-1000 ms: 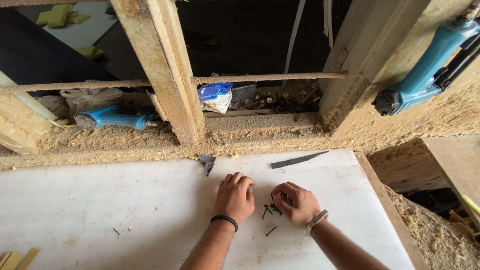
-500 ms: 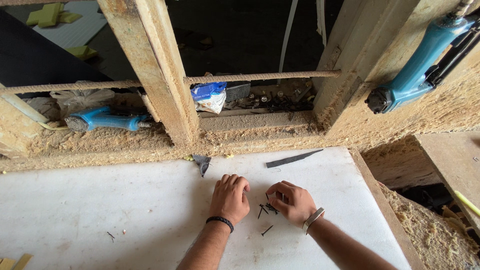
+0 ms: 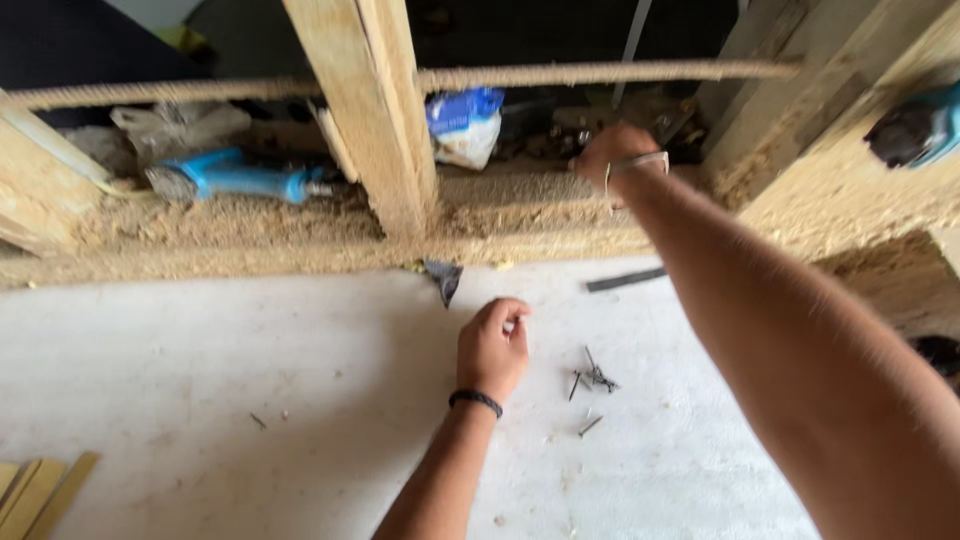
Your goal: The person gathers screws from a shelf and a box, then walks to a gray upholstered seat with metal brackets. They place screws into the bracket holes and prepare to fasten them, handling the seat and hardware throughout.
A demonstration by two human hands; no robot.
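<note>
Comparing this moment with the ones just before, we saw that our right hand (image 3: 612, 152) had left the little cluster of dark nails (image 3: 594, 377) on the white board (image 3: 200, 400) and stretched far forward to the sawdust-covered ledge (image 3: 520, 195) behind the wooden post (image 3: 370, 110). Half a second earlier both hands had sat close together over those nails; now only our left hand (image 3: 492, 345) remained near them, just to their left, loosely curled with thumb and forefinger pinched together. We judged that it might have kept a nail between those fingertips, but anything there was too small for us to confirm. The nails themselves lay where they had been, a few loose ones scattered just beside the cluster.

Our right hand was seen from the back, fingers pointing away into the shadowed recess beside the blue-and-white bag (image 3: 462, 125), so we could not tell whether it was open or had closed on anything. What it reached toward was dark and blurred. The blue power tool (image 3: 240, 178) lay on the ledge at left, well apart from either hand. Another blue tool (image 3: 925, 125) at the right edge was cut off by the frame, and our own forearm hid much of the board's right side.
</note>
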